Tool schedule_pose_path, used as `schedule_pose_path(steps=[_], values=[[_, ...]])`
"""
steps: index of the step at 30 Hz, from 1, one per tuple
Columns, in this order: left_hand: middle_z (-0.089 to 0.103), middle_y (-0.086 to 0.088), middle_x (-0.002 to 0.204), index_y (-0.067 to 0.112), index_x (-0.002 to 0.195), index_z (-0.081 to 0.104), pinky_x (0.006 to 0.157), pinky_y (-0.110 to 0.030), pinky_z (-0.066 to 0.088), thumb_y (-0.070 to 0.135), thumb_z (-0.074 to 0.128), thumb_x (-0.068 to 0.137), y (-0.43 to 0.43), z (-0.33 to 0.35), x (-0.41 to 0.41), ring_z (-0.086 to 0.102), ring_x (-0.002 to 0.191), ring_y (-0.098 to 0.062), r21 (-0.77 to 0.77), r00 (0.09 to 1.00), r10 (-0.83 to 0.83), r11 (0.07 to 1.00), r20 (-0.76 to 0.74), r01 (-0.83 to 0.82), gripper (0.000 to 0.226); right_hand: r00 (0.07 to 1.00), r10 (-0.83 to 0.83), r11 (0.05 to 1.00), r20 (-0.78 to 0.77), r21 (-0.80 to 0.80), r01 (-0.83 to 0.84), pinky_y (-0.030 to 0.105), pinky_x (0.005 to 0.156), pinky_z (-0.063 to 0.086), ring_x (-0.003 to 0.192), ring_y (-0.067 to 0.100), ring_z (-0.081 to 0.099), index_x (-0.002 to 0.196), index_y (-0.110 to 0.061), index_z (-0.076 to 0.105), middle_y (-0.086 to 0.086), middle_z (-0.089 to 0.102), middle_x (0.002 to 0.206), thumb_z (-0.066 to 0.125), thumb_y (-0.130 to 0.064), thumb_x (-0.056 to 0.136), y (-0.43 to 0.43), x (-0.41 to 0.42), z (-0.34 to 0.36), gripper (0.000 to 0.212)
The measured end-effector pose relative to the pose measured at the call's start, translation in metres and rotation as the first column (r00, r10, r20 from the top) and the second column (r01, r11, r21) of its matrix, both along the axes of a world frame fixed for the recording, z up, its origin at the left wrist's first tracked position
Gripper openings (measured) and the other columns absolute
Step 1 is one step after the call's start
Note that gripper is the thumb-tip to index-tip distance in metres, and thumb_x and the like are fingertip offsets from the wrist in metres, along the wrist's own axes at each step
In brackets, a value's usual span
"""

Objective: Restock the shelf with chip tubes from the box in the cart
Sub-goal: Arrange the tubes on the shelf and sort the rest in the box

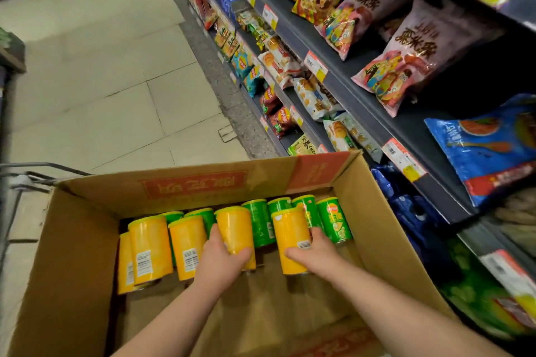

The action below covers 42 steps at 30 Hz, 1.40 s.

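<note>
**A:** Where are the chip tubes?

**B:** In the cardboard box (72, 255), which fills the lower half of the view. They lie in a row against its far wall. The yellow tubes (149, 249) sit toward 9 o'clock and the green tubes (333, 220) toward 2 o'clock. Some green ones are partly hidden behind the yellow.

**A:** And the hands?

**B:** Both reach into the box from 6 o'clock. The left hand (223, 261) is clamped on the middle yellow tube (235, 229), fingers curled along its 9 o'clock side and thumb on its 3 o'clock side. The right hand (313, 252) grips the right yellow tube (290, 238), thumb across its front and fingers round the 3 o'clock side, just beside a green tube.

**A:** Are those two tubes lifted?

**B:** I cannot tell. Their caps point to 12 o'clock and they stand slightly higher in the view than their neighbours.

**A:** What is around the box?

**B:** The metal frame of the cart (34, 174) shows at the box's 10 o'clock corner. The shelf (377, 113) runs from 12 o'clock down to 4 o'clock, with snack bags (406, 66) on its tiers and price tags (316, 65) along the front edges. A pale tiled floor (101, 66) spreads toward 11 o'clock.
</note>
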State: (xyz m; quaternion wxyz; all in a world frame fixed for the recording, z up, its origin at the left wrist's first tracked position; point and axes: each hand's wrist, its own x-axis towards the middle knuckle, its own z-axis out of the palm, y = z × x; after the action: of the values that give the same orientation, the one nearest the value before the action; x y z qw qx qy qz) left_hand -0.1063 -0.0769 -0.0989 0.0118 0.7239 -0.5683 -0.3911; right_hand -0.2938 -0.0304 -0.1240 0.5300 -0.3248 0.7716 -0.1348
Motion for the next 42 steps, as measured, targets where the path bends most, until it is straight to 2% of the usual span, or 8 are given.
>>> schedule_pose_path(steps=[8, 20, 23, 26, 29, 33, 38, 42], values=[[0.047, 0.001, 0.113, 0.015, 0.139, 0.031, 0.078, -0.026, 0.039, 0.030, 0.072, 0.079, 0.049, 0.043, 0.022, 0.048, 0.094, -0.017, -0.077, 0.978, -0.109, 0.992, -0.178, 0.097, 0.074, 0.986, -0.157, 0.981, -0.046, -0.118, 0.151, 0.028, 0.086, 0.046, 0.109, 0.022, 0.057, 0.130, -0.012, 0.044, 0.008, 0.057, 0.124, 0.075, -0.030, 0.075, 0.055, 0.035, 0.052, 0.065], [0.052, -0.001, 0.115, 0.011, 0.142, 0.030, 0.074, -0.019, 0.031, 0.027, 0.069, 0.082, 0.133, 0.103, 0.049, 0.049, 0.097, -0.017, -0.244, 0.882, -0.353, 0.927, -0.314, 0.285, 0.073, 0.942, -0.303, 0.934, -0.147, -0.243, 0.262, 0.029, 0.086, 0.044, 0.107, 0.022, 0.054, 0.134, -0.011, 0.038, 0.006, 0.053, 0.120, 0.069, -0.037, 0.080, 0.170, 0.082, 0.133, 0.067], [0.053, -0.003, 0.128, 0.012, 0.146, 0.028, 0.080, -0.021, 0.035, 0.033, 0.072, 0.076, 0.156, 0.112, 0.046, 0.052, 0.104, -0.018, -0.250, 0.836, -0.401, 0.912, -0.374, 0.326, 0.085, 0.911, -0.398, 0.892, -0.111, -0.277, 0.356, 0.026, 0.079, 0.042, 0.096, 0.017, 0.052, 0.132, -0.012, 0.039, 0.002, 0.049, 0.108, 0.070, -0.036, 0.080, 0.205, 0.087, 0.144, 0.065], [0.055, 0.000, 0.116, 0.016, 0.141, 0.034, 0.073, -0.020, 0.032, 0.031, 0.072, 0.076, 0.181, 0.121, 0.037, 0.048, 0.094, -0.013, -0.265, 0.784, -0.458, 0.887, -0.419, 0.377, 0.077, 0.867, -0.487, 0.848, -0.104, -0.296, 0.441, 0.028, 0.080, 0.046, 0.096, 0.017, 0.055, 0.123, -0.015, 0.043, 0.002, 0.053, 0.108, 0.070, -0.037, 0.078, 0.240, 0.088, 0.152, 0.057], [0.056, 0.015, 0.086, 0.032, 0.117, 0.042, 0.063, -0.022, 0.034, 0.038, 0.063, 0.058, 0.205, 0.127, 0.025, 0.051, 0.079, -0.010, -0.276, 0.708, -0.511, 0.859, -0.487, 0.430, 0.062, 0.819, -0.569, 0.792, -0.075, -0.320, 0.521, 0.024, 0.069, 0.046, 0.088, 0.012, 0.055, 0.116, -0.017, 0.044, 0.001, 0.054, 0.106, 0.069, -0.035, 0.079, 0.274, 0.088, 0.163, 0.048], [0.052, 0.021, 0.082, 0.038, 0.085, 0.040, 0.055, -0.007, 0.035, 0.033, 0.065, 0.060, 0.236, 0.131, 0.009, 0.052, 0.072, -0.001, -0.272, 0.614, -0.563, 0.819, -0.553, 0.505, 0.035, 0.741, -0.669, 0.707, -0.058, -0.359, 0.609, 0.014, 0.054, 0.038, 0.083, 0.008, 0.053, 0.116, -0.019, 0.044, -0.001, 0.053, 0.104, 0.069, -0.032, 0.080, 0.318, 0.084, 0.169, 0.046], [0.060, 0.006, 0.100, 0.039, 0.113, 0.039, 0.076, -0.029, 0.044, 0.042, 0.060, 0.057, 0.279, 0.136, -0.012, 0.059, 0.092, -0.016, -0.245, 0.562, -0.639, 0.746, -0.525, 0.619, 0.060, 0.635, -0.773, 0.591, -0.005, -0.370, 0.717, 0.030, 0.083, 0.051, 0.098, 0.016, 0.060, 0.120, -0.018, 0.045, 0.000, 0.058, 0.112, 0.074, -0.035, 0.076, 0.375, 0.078, 0.170, 0.055], [0.056, 0.012, 0.095, 0.038, 0.113, 0.035, 0.067, -0.024, 0.043, 0.028, 0.069, 0.079, 0.328, 0.139, -0.036, 0.056, 0.085, -0.007, -0.267, 0.462, -0.703, 0.664, -0.541, 0.698, 0.048, 0.551, -0.834, 0.500, 0.032, -0.381, 0.778, 0.026, 0.076, 0.049, 0.095, 0.013, 0.060, 0.114, -0.022, 0.044, -0.002, 0.058, 0.109, 0.073, -0.035, 0.076, 0.434, 0.071, 0.173, 0.050]])
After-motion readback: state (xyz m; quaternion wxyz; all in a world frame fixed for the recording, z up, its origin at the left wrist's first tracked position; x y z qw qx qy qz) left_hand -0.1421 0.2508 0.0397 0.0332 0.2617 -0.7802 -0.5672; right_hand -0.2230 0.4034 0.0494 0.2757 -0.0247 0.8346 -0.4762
